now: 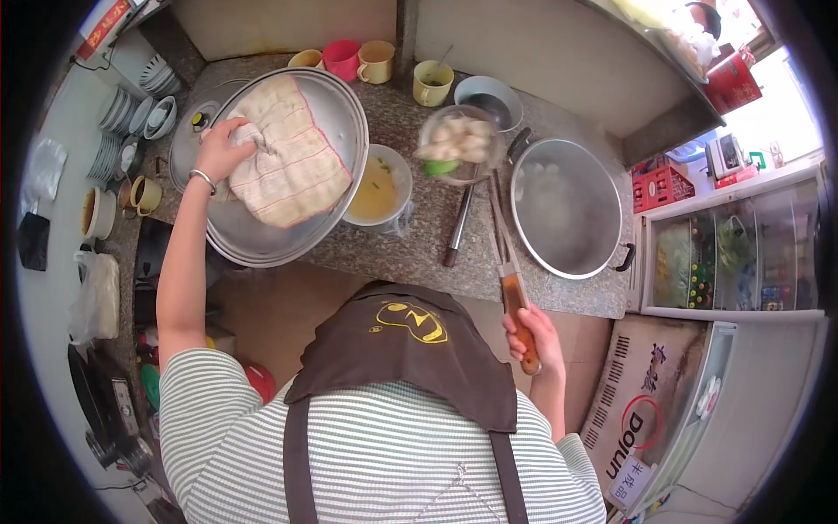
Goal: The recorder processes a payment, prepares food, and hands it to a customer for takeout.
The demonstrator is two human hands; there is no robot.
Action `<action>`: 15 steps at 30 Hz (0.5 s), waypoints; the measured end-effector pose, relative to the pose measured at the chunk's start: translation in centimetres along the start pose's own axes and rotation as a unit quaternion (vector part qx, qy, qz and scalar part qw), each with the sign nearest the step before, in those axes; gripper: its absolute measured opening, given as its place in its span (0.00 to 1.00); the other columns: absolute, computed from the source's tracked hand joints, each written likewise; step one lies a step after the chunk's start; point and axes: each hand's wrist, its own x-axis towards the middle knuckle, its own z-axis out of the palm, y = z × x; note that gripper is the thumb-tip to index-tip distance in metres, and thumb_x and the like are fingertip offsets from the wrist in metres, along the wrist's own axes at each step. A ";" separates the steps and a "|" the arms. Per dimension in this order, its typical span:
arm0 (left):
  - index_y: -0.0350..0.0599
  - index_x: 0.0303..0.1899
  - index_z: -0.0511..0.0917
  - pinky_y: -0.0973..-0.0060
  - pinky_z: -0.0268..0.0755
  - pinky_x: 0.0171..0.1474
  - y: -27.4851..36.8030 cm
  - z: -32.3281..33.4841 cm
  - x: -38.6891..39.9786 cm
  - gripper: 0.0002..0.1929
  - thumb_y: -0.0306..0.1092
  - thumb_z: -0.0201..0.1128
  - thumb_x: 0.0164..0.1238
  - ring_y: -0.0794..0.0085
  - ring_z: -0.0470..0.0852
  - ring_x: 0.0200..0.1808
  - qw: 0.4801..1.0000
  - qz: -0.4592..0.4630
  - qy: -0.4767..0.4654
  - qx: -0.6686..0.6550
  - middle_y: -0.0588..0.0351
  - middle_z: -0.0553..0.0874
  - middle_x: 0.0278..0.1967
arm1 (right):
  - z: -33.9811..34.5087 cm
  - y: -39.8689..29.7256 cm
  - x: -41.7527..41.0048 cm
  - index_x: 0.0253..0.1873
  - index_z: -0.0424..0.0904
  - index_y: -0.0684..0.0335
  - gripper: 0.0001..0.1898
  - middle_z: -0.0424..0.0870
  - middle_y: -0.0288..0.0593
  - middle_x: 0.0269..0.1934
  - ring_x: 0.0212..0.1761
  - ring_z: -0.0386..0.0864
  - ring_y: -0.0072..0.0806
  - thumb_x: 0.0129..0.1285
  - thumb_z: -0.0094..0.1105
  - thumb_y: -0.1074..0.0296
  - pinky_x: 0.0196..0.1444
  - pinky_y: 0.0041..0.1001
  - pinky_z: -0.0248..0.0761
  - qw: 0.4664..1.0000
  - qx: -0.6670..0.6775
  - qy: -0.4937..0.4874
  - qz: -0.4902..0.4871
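Note:
My left hand (226, 149) grips a bunched, cream checked cloth (294, 177) lying over a large round metal lid (344, 124). The lid's grip is hidden under the cloth, and I cannot tell whether the lid is raised. My right hand (537, 337) is closed around the wooden handle (516, 308) of a skimmer with a forked metal shank. Its blurred round basket (491, 118) holds several pale dumplings (458, 137) and a green piece (440, 168). To the right stands a large two-handled metal pot (566, 203) with steam and a few pale pieces inside.
A bowl of yellowish broth (376, 187) with green bits sits beside the lid. A metal utensil (461, 226) lies on the speckled stone counter (425, 255). Behind are a grey bowl (514, 98) and several cups (376, 60). Stacked dishes (118, 111) line the left; a glass-front fridge (733, 255) stands right.

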 end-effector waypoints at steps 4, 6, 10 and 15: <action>0.45 0.44 0.75 0.71 0.60 0.53 -1.5 -0.5 -0.1 0.25 0.44 0.62 0.40 0.60 0.75 0.47 1.000 -0.009 -0.004 0.009 0.49 0.78 0.43 | 3.4 1.7 2.7 0.58 0.59 0.59 0.19 0.67 0.35 0.26 0.14 0.61 0.14 0.62 0.44 0.66 0.14 0.14 0.57 0.988 -0.134 -0.044 0.060; 0.45 0.44 0.75 0.70 0.59 0.54 -2.0 -1.0 -0.4 0.25 0.45 0.62 0.40 0.59 0.74 0.47 1.000 -0.012 -0.005 0.016 0.49 0.78 0.43 | 4.5 2.5 3.6 0.59 0.58 0.59 0.20 0.67 0.33 0.25 0.15 0.60 0.13 0.62 0.44 0.66 0.14 0.14 0.57 0.977 -0.204 -0.036 0.058; 0.45 0.44 0.76 0.68 0.57 0.55 -2.7 -1.6 -1.0 0.25 0.45 0.62 0.39 0.59 0.74 0.47 1.000 -0.014 -0.003 0.014 0.48 0.77 0.44 | 3.8 4.3 5.0 0.63 0.54 0.61 0.25 0.73 0.35 0.33 0.26 0.67 0.16 0.60 0.46 0.71 0.30 0.16 0.64 0.897 -0.437 -0.038 -0.051; 0.45 0.43 0.76 0.68 0.57 0.55 -2.5 -1.6 -1.2 0.25 0.45 0.62 0.39 0.58 0.74 0.47 1.000 -0.022 0.003 0.019 0.48 0.78 0.43 | 5.3 4.4 4.9 0.62 0.53 0.66 0.28 0.76 0.53 0.33 0.32 0.74 0.32 0.57 0.51 0.69 0.42 0.27 0.66 0.828 -0.535 0.005 -0.167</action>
